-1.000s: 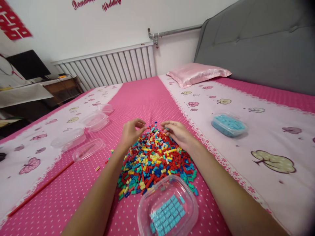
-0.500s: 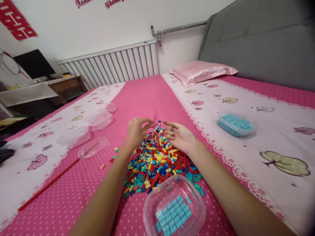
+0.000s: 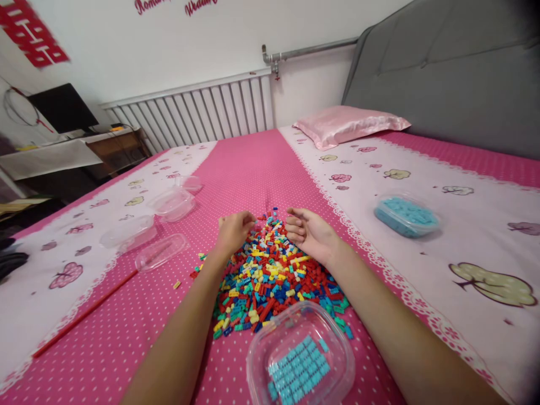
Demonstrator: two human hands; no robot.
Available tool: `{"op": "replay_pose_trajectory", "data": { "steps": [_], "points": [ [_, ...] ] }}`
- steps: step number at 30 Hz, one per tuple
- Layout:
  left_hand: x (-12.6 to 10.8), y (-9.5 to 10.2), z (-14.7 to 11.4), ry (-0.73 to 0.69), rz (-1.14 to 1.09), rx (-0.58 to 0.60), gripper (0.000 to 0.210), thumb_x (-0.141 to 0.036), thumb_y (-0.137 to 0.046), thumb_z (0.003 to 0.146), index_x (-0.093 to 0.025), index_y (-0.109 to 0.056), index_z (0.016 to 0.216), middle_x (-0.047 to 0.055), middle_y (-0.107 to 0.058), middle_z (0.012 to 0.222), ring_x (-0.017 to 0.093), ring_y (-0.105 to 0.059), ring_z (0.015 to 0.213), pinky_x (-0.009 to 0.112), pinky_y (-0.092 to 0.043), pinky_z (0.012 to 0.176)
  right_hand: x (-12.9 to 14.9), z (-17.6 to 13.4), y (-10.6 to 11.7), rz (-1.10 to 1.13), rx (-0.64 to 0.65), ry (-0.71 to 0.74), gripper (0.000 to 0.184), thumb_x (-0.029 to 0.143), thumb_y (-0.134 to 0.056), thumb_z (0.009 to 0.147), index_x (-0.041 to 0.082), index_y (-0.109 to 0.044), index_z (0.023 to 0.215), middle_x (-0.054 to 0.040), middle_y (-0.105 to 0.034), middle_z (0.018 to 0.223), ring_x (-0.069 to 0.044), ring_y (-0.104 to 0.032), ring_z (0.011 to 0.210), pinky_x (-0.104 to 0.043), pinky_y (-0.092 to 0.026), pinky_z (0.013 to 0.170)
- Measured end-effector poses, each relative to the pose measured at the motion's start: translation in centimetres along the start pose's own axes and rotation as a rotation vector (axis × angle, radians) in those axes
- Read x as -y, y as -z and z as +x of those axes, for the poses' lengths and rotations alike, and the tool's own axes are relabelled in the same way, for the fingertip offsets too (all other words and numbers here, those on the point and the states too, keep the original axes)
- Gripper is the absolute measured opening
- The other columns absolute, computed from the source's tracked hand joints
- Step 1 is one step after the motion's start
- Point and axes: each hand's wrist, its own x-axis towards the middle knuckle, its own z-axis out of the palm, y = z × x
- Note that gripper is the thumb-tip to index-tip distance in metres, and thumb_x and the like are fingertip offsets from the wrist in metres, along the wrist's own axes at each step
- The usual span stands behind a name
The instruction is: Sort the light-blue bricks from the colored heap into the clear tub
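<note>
A spread heap of small toy building bricks (image 3: 270, 275) in red, yellow, blue, green and white lies on the bed between my arms. At the heap's far left edge, my left hand (image 3: 235, 232) has its fingers drawn together; whatever is between them is hidden. Across from it my right hand (image 3: 312, 235) hovers at the far right edge, index finger forward, other fingers curled toward the palm, hiding what they hold. Closest to me sits a clear plastic tub (image 3: 343, 360), with light-blue bricks (image 3: 299, 368) in tight rows on its bottom.
A second clear tub (image 3: 407, 215), full of light-blue bricks, stands to the right. On the left lie clear containers (image 3: 172, 203), a clear lid (image 3: 162, 252) and a red stick (image 3: 86, 312). A pink pillow (image 3: 350, 125) rests by the grey headboard (image 3: 447, 79).
My left hand has lowered slightly and its fingers have drawn in. My right hand has shifted slightly right, away from the left; a small dark-blue bit between its fingers no longer shows.
</note>
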Motion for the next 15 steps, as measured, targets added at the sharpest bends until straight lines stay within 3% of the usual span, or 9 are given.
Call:
{"op": "replay_pose_trajectory", "data": {
  "steps": [4, 9, 12, 15],
  "points": [
    [-1.8, 2.2, -0.4, -0.118, -0.115, -0.037, 0.016, -0.028, -0.061, 0.097, -0.017, -0.071, 0.101, 0.003, -0.073, 0.091, 0.015, -0.067, 0.084, 0.033, -0.054, 0.085, -0.5, 0.1, -0.5, -0.040, 0.036, -0.059, 0.038, 0.040, -0.063, 0.096, 0.017, -0.060, 0.127, -0.0093, -0.064, 0.124, -0.021, -0.065, 0.104, -0.042, -0.058, 0.087],
    [-5.4, 3.2, -1.4, -0.278, -0.141, -0.044, 0.007, -0.029, -0.073, 0.088, -0.025, -0.078, 0.084, 0.002, -0.075, 0.094, 0.017, -0.067, 0.090, 0.034, -0.047, 0.090, -2.0, 0.2, -1.3, -0.094, 0.082, -0.103, 0.037, 0.040, -0.063, 0.097, 0.017, -0.061, 0.126, -0.0089, -0.064, 0.122, -0.020, -0.065, 0.102, -0.041, -0.058, 0.085],
    [-5.0, 3.3, -1.5, -0.217, -0.080, -0.121, 0.014, -0.039, -0.077, 0.084, -0.025, -0.077, 0.085, 0.004, -0.074, 0.097, 0.020, -0.066, 0.092, 0.038, -0.046, 0.091, -2.3, 0.2, -1.2, -0.128, 0.066, -0.064, 0.037, 0.039, -0.063, 0.096, 0.017, -0.061, 0.127, -0.0092, -0.063, 0.125, -0.021, -0.065, 0.104, -0.042, -0.058, 0.087],
    [-2.8, 2.9, -1.2, -0.123, 0.006, -0.129, 0.019, -0.042, -0.070, 0.090, -0.023, -0.075, 0.093, 0.006, -0.074, 0.095, 0.021, -0.066, 0.088, 0.041, -0.049, 0.089, -1.8, 0.2, -0.6, -0.153, 0.033, -0.026, 0.037, 0.039, -0.063, 0.096, 0.017, -0.061, 0.127, -0.0093, -0.063, 0.125, -0.021, -0.065, 0.105, -0.042, -0.058, 0.087]
  ]
}}
